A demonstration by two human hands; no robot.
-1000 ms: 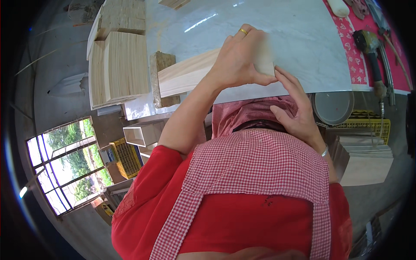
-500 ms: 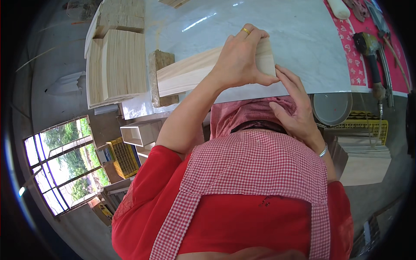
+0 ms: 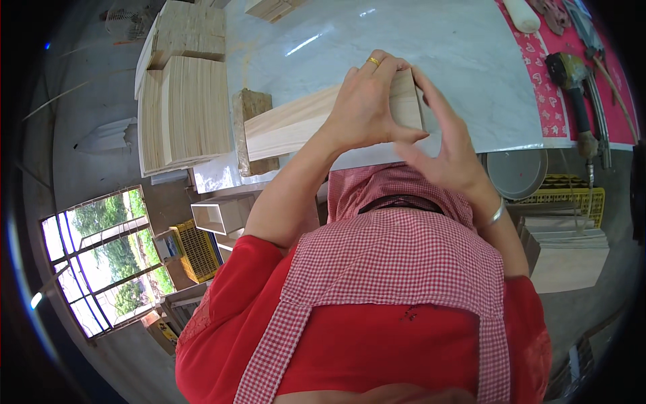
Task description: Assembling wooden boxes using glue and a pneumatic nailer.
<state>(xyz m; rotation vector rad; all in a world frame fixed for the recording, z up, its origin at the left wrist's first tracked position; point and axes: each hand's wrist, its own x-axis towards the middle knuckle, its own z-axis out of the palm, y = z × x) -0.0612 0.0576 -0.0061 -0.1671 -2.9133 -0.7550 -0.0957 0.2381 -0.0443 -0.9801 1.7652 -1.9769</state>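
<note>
A long piece of pale wood (image 3: pixel 289 124) lies across the table; I cannot tell whether it is one board or several together. Its left end meets a rough wooden block (image 3: pixel 254 128). My left hand (image 3: pixel 367 101) spans the wood near its right end, thumb on the near edge and fingers curled over the far one. At that right end is my right hand (image 3: pixel 447 141), its fingertips by the far corner and its thumb apart from them, close to my left thumb. Nothing shows in the right hand's grasp.
Tall stacks of thin wooden boards (image 3: pixel 192 111) stand on the table's left, with a smaller wood stack (image 3: pixel 269 8) at the back. A power drill (image 3: pixel 572 87) lies on pink cloth at the right. Below the table edge are a round grey basin (image 3: pixel 517 174) and a yellow crate (image 3: pixel 565 185).
My right hand has moved up and left, its fingers now reaching the far corner of the wood's right end. My left hand keeps its grip, slightly lower in view.
</note>
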